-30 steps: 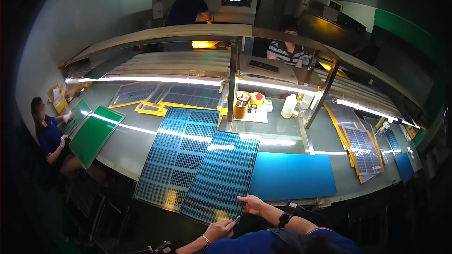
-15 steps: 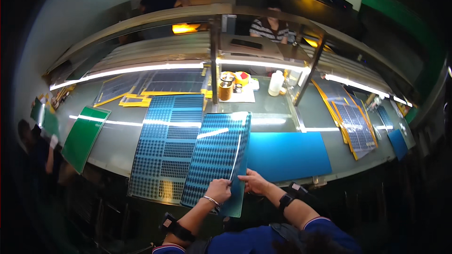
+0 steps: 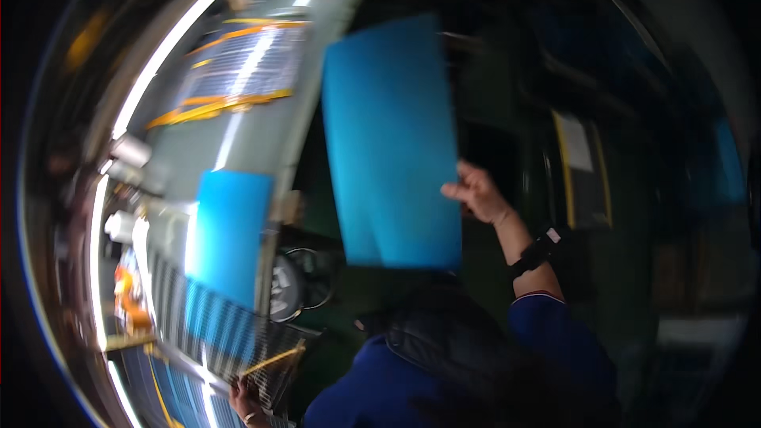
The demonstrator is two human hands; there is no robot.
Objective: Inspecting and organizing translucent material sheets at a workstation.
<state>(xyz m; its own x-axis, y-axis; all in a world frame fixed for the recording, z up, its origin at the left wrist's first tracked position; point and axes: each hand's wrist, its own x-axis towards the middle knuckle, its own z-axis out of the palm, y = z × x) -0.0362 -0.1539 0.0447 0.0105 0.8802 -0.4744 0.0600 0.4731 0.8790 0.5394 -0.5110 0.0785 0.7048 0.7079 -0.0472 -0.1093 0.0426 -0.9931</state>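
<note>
Head view of a person beside a long desk (image 3: 273,141), the landmark for all positions. To the right of the desk, the right hand (image 3: 478,194) grips the right edge of a blue panel (image 3: 392,143), its thumb on the visible face. The panel's far left corner overlaps the desk's right edge in the view; contact cannot be determined. A black wristband (image 3: 537,254) encircles the right forearm. At the near part of the desk's right edge, the left hand (image 3: 244,401) is beside a dark lined sheet (image 3: 261,333); blur conceals whether its fingers grasp it. That sheet overlaps a flat blue sheet (image 3: 234,222) on the desk. Farther along the desk lies an orange-edged film (image 3: 246,63) with a grid. Along the desk's left side are an orange container (image 3: 132,305), blurred, and a bright tube lamp (image 3: 153,61).
</note>
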